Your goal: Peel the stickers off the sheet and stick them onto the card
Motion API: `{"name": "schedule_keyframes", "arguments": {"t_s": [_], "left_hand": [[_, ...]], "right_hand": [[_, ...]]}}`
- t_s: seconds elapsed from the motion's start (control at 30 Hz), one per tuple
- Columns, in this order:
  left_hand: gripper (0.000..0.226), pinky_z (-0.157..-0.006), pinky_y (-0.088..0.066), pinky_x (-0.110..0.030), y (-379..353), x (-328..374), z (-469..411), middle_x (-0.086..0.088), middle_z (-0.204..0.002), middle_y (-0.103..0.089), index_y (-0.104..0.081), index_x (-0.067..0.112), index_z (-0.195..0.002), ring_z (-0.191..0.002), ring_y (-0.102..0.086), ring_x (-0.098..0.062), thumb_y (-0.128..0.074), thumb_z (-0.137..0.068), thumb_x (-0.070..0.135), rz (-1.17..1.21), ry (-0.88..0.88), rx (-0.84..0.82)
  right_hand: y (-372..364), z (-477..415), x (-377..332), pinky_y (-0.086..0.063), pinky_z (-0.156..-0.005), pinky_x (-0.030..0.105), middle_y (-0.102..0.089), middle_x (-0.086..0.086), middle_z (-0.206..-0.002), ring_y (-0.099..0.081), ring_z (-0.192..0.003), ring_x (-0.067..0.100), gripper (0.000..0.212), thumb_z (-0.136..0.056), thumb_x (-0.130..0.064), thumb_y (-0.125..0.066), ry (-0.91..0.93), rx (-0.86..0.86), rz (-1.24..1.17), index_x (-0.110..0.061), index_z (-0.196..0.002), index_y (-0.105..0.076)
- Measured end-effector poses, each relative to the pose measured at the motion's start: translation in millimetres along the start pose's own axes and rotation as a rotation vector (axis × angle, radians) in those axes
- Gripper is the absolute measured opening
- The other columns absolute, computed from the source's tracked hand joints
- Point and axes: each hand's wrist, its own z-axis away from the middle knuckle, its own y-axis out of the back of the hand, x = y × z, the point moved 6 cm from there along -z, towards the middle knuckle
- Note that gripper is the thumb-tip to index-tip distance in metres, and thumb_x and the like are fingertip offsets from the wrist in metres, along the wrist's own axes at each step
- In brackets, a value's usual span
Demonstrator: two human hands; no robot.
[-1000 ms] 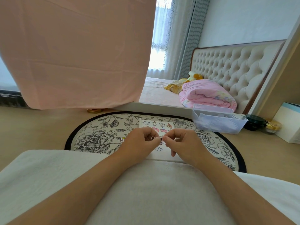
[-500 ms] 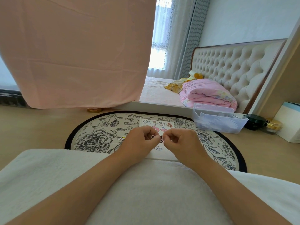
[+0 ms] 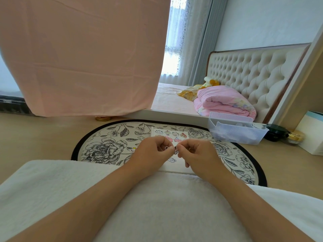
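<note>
Lying on the left part of the mat [image 3: 104,149], a small coloured piece [image 3: 132,149] sits just beside the left hand [image 3: 153,152]. That hand is curled, thumb and forefinger pinching the left end of a sticker [image 3: 175,151]. The sticker is held above the card [image 3: 172,167], its long axis running left to right between the two hands; it is too small to tell which way its picture faces. The right hand [image 3: 195,152], also curled, pinches its right end. Beyond both hands the sheet [image 3: 170,134] lies flat on the mat, long axis left to right, its near edge hidden by the knuckles. A clear bin [image 3: 236,135] stands at the mat's right rim.
</note>
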Motion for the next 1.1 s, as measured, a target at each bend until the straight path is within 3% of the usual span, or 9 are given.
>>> {"name": "schedule_keyframes", "arguments": {"t_s": [0.17,0.47,0.6,0.7,0.77,0.87,1.03,1.1], "left_hand": [[0.012,-0.061,-0.045,-0.029,0,-1,0,-0.007,-0.069,-0.068,-0.07,0.022,-0.074,-0.058,-0.052,-0.009,-0.07,-0.087,0.024,0.018,0.002,0.004],[0.012,-0.057,-0.041,-0.021,1,2,1,0.01,-0.061,-0.06,-0.07,0.022,-0.076,-0.056,-0.049,-0.005,-0.071,-0.087,0.025,-0.03,-0.003,0.022],[0.011,-0.064,-0.041,-0.017,13,13,7,0.018,-0.082,-0.062,-0.064,0.036,-0.088,-0.08,-0.051,-0.001,-0.073,-0.084,0.042,-0.361,-0.113,0.208],[0.012,-0.058,-0.031,-0.012,16,28,13,0.021,-0.08,-0.057,-0.059,0.04,-0.087,-0.077,-0.046,0.002,-0.071,-0.084,0.043,-0.548,-0.224,0.292],[0.008,-0.056,-0.031,-0.013,12,26,12,0.025,-0.077,-0.062,-0.062,0.039,-0.084,-0.071,-0.051,0.007,-0.067,-0.085,0.046,-0.491,-0.162,0.269],[0.009,-0.061,-0.045,-0.022,8,14,8,0.03,-0.077,-0.067,-0.07,0.04,-0.085,-0.067,-0.058,0.004,-0.066,-0.086,0.049,-0.321,-0.018,0.207],[0.015,-0.07,-0.057,-0.031,4,6,5,0.019,-0.071,-0.073,-0.076,0.031,-0.075,-0.063,-0.063,0.002,-0.071,-0.087,0.038,-0.076,0.05,0.107],[0.015,-0.071,-0.057,-0.029,3,7,5,0.016,-0.072,-0.074,-0.077,0.028,-0.077,-0.062,-0.063,0.004,-0.071,-0.089,0.034,-0.023,0.057,0.092]], "right_hand": [[-2,0,-1,-0.043,-0.048,0.016,-0.058,-0.008,-0.05,-0.05,-0.042,0.004,0.025,-0.095,-0.012,-0.063,0.006,-0.012,-0.02,-0.019,-0.073,-0.072],[-5,-2,2,-0.046,-0.051,0.024,-0.056,-0.007,-0.047,-0.048,-0.04,0.005,0.027,-0.093,-0.01,-0.062,0.003,0.024,-0.031,-0.017,-0.067,-0.069],[-3,-1,5,-0.048,-0.052,0.022,-0.059,-0.008,-0.05,-0.049,-0.042,0.004,0.027,-0.095,-0.016,-0.065,0.011,0.061,-0.031,-0.02,-0.069,-0.071],[-2,-4,7,-0.048,-0.055,0.024,-0.063,-0.011,-0.056,-0.052,-0.049,0.003,0.024,-0.093,-0.022,-0.067,0.046,0.137,0.032,-0.025,-0.07,-0.072],[0,-5,8,-0.048,-0.058,0.026,-0.065,-0.015,-0.06,-0.055,-0.054,0.003,0.018,-0.091,-0.028,-0.067,0.069,0.191,0.11,-0.026,-0.075,-0.075],[2,-4,3,-0.053,-0.062,0.032,-0.067,-0.016,-0.065,-0.06,-0.06,0.007,0.015,-0.091,-0.031,-0.067,0.14,0.228,0.207,-0.027,-0.08,-0.076],[0,-1,-4,-0.051,-0.061,0.031,-0.065,-0.019,-0.067,-0.059,-0.062,0.006,0.016,-0.092,-0.032,-0.068,0.225,0.225,0.333,-0.031,-0.077,-0.075],[-1,-1,-3,-0.051,-0.061,0.031,-0.065,-0.02,-0.069,-0.059,-0.063,0.006,0.015,-0.092,-0.034,-0.067,0.236,0.214,0.354,-0.032,-0.079,-0.074]]}}
